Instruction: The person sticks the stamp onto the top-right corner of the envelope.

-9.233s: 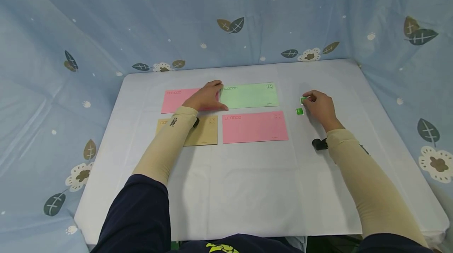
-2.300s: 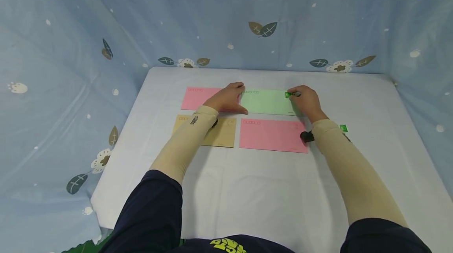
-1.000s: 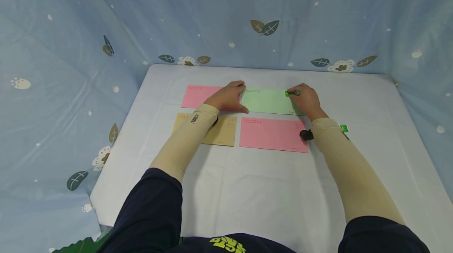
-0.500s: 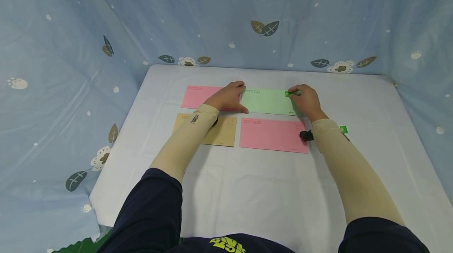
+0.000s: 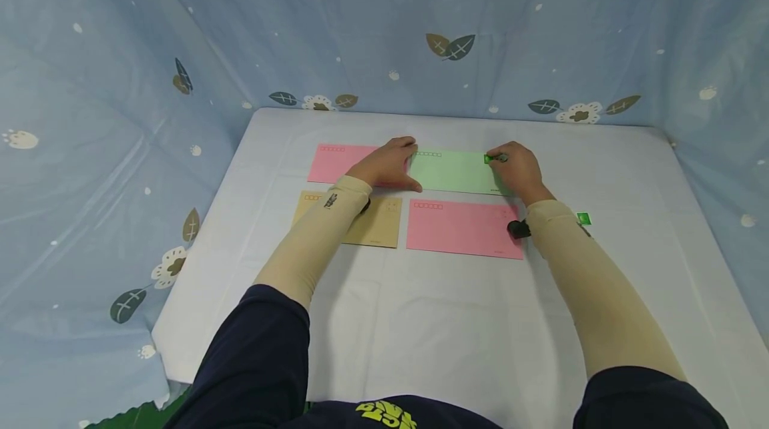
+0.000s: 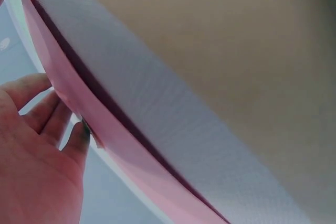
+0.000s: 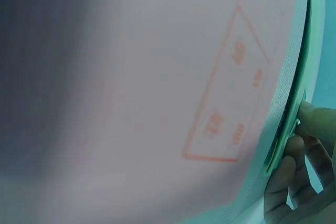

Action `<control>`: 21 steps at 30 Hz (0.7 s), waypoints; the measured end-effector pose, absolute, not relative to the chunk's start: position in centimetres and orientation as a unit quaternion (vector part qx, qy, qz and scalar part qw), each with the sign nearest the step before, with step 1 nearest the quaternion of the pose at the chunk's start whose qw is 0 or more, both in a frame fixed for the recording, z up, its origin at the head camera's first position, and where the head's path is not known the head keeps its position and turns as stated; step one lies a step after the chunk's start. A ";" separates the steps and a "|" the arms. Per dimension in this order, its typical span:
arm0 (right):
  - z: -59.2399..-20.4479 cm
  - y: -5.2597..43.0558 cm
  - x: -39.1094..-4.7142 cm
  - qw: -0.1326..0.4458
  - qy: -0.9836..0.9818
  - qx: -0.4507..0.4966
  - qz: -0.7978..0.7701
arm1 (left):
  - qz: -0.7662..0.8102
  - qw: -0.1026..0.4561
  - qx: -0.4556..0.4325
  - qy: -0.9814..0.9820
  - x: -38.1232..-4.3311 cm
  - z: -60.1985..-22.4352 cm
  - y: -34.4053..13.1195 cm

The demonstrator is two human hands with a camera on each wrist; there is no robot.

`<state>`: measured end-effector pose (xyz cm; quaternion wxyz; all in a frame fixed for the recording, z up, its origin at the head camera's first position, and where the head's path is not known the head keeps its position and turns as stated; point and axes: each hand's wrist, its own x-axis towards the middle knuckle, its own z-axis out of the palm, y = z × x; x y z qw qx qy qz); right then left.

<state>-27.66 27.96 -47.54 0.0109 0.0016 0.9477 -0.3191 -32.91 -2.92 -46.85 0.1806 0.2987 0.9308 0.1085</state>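
Note:
In the head view, my right hand (image 5: 520, 169) is at the upper right corner of a green envelope (image 5: 453, 172). Its thumb and curled fingers pinch a small green stamp (image 5: 488, 159) over that corner, partly covering it. The right wrist view has the thumb (image 7: 317, 121) right at the envelope's edge. Farther left, my left hand (image 5: 387, 165) rests with extended fingers over the right end of a pink envelope (image 5: 339, 163), its fingertips right at the green envelope's left edge. A second green stamp (image 5: 584, 218) lies on the table beside my right forearm.
Nearer to me lie a tan envelope (image 5: 375, 232), partly under my left forearm, and another pink envelope (image 5: 462, 229). They all lie on a white-covered table (image 5: 444, 322). A blue patterned curtain (image 5: 384, 22) stands behind the table and along its sides.
Since the oldest frame, my right hand has carried one stamp from the table at right to the green envelope's corner. My left hand keeps its place. Over the last second hardly anything moves.

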 end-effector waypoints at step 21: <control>-47.5 27.8 -27.4 -0.002 0.948 -0.005 -0.319 | 0.111 0.178 0.299 0.931 -33.1 -47.0 -2.9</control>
